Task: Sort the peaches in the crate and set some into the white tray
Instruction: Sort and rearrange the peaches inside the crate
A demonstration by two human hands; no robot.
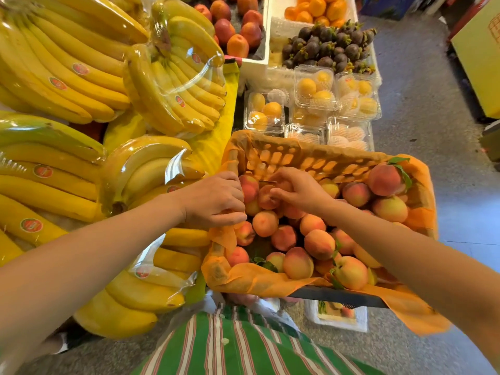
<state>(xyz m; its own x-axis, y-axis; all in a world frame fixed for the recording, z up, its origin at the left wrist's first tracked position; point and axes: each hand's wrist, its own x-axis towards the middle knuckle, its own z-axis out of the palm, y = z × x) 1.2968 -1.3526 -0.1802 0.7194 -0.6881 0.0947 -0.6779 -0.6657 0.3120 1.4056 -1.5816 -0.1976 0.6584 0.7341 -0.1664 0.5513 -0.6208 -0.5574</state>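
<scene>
– Bananas [81,85] fill the left side, so where does the sorting happen?
– In the crate [338,296] just right of them, lined with orange paper [243,280]. At its left rim the left hand [213,198] sits with fingers curled tight against that liner. Whether it pinches paper or fruit, I cannot tell.
– And the other one?
– The right hand [300,190] reaches into the crate's far left corner, fingers bent narrowly round one peach [266,198] on top of the other peaches [319,244].
– How should that pick go?
– I'd lift it straight up with a soft hold and turn it to check for bruises. I'd also avoid dragging it over its neighbours, since ripe skin probably marks easily.
– Then where?
– The white tray [338,318] peeks out from beneath the crate's near edge, right of centre, with some fruit already in it. Sound ones would go there, set down rather than dropped.
</scene>
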